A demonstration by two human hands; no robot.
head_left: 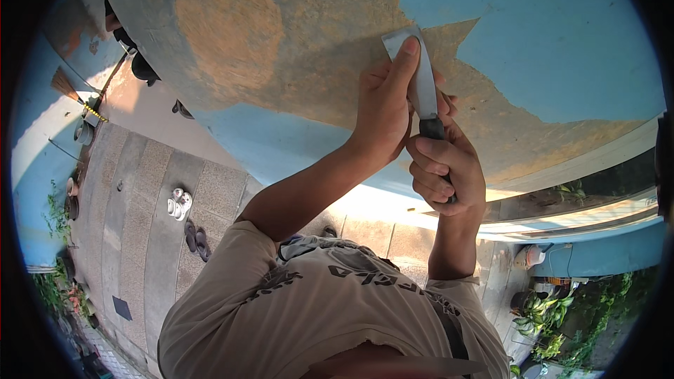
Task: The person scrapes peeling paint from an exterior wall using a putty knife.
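Note:
A putty knife (pixel 423 88) with a broad metal blade and a black handle points up and slightly left against a painted wall. My right hand (pixel 453 165) is wrapped round its handle. Higher up, my left hand (pixel 386 102) pinches the blade, with the thumb flat on its face near the wide end and the other fingers partly hidden behind. The blade's edge meets a bare grey-brown patch (pixel 316 49) close to a jagged border. Beyond that border lies blue paint (pixel 547 35).
A rounder orange-brown spot (pixel 228 28) marks the bare patch on the left. Below, white clogs (pixel 180 203) and dark sandals (pixel 197 240) lie on the tiled floor (pixel 151 196). Potted plants (pixel 551 319) stand at the lower right, and a broom (pixel 67 85) leans at the far left.

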